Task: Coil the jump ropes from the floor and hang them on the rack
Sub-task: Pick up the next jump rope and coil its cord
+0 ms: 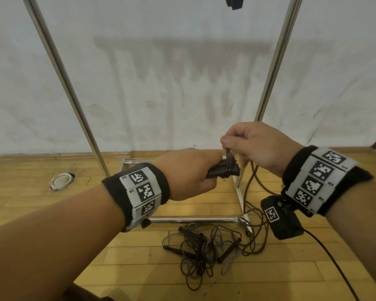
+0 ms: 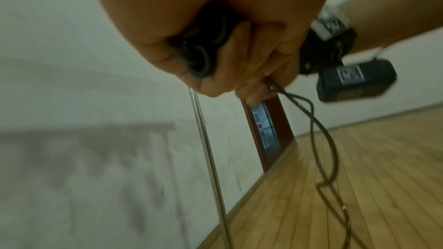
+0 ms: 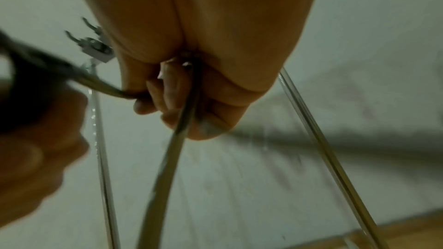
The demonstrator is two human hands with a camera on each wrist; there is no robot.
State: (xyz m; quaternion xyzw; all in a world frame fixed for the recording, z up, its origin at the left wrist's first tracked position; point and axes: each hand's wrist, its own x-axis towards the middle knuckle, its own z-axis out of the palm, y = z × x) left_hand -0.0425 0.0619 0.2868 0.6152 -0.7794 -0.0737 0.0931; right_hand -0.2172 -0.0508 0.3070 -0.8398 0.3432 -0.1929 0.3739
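My left hand (image 1: 189,172) grips the two black handles (image 1: 224,169) of a jump rope, their ends showing in the left wrist view as black handles (image 2: 196,52). Just right of them my right hand (image 1: 254,144) pinches the brown cord (image 1: 228,153) of that rope above the handles. The cord (image 3: 165,168) runs through the curled right fingers and hangs down to the floor as a loose brown cord (image 1: 251,213). A tangled pile of jump ropes (image 1: 204,246) with black handles lies on the wooden floor below my hands. The metal rack (image 1: 59,68) stands ahead against the wall.
The rack's base bar (image 1: 193,219) lies on the floor just beyond the pile, and its right upright (image 1: 276,61) rises behind my right hand. A white coiled cord (image 1: 60,181) lies on the floor at the left. Something black (image 1: 232,2) hangs at the top.
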